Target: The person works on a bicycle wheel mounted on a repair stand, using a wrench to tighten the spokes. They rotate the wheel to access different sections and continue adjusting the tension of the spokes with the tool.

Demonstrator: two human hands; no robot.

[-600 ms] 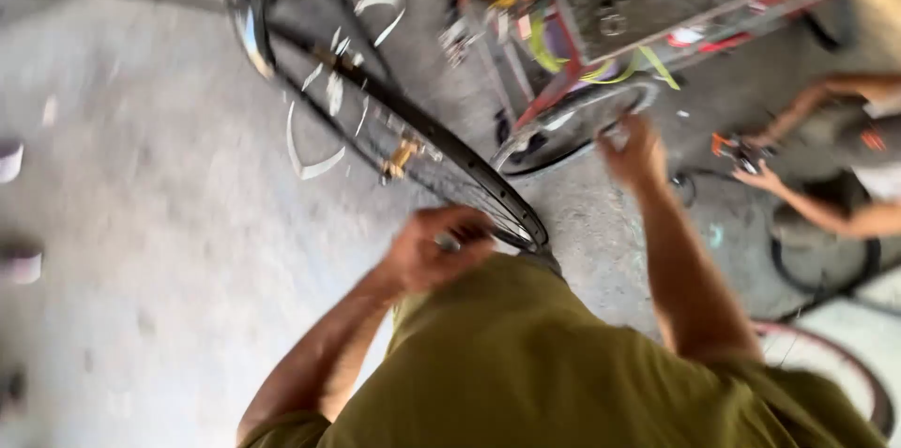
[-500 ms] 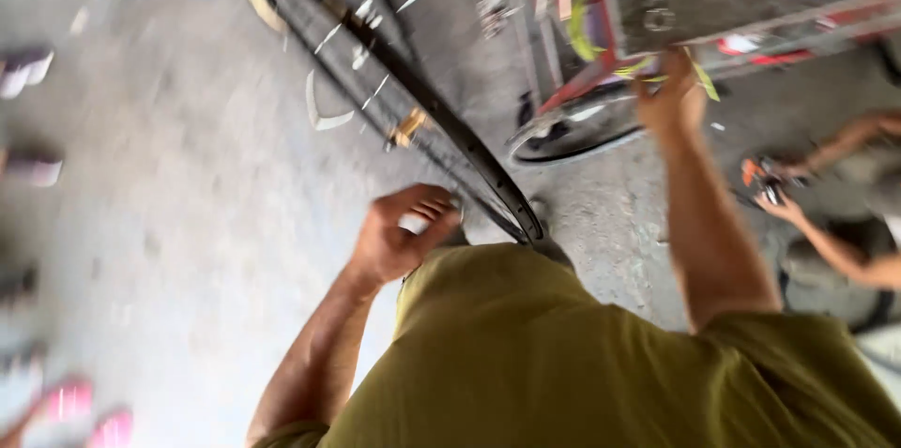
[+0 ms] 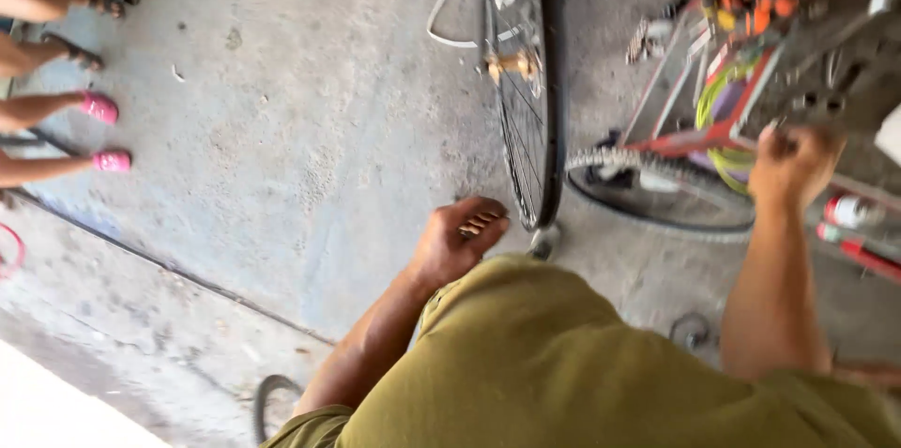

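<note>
The left hand (image 3: 460,242) pinches small brass spoke nipples (image 3: 479,222) beside the bare spoked bicycle wheel (image 3: 526,82), so lacing looks unfinished. The right hand (image 3: 793,162) is closed on the red tool rack (image 3: 713,134).

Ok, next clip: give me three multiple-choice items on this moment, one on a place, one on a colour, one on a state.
1. Where is the left hand?
A. beside the bicycle wheel's lower rim
B. on the knobby tyre
C. flat on the concrete floor

2. What colour are the sandals at the left edge?
A. green
B. pink
C. black

3. How does the spoked wheel stand?
A. lying flat
B. upright on its edge
C. hanging from a hook

Answers: 1 A, the fingers curl next to the rim; 2 B, both are bright pink; 3 B, its rim meets the floor edge-on.
</note>
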